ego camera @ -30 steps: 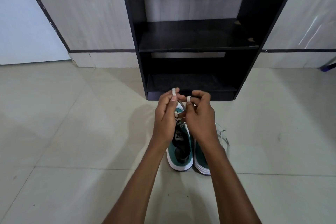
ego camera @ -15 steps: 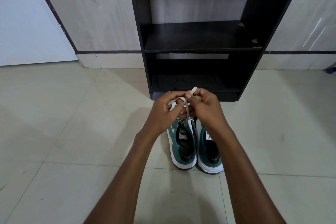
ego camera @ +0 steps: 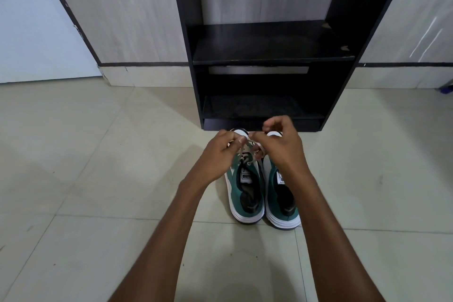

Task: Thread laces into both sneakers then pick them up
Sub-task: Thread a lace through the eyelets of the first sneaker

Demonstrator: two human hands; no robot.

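A white lace (ego camera: 247, 148) is pinched by left hand (ego camera: 220, 152) and right hand (ego camera: 282, 147), now drawn apart, above the left sneaker (ego camera: 245, 189) at twelve o'clock; threading appears nearly finished.

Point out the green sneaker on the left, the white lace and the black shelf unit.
green sneaker on the left (ego camera: 247, 200), head view, on its heel collar.
white lace (ego camera: 245, 148), head view, strand under the fingers.
black shelf unit (ego camera: 269, 56), head view, middle shelf's front edge.
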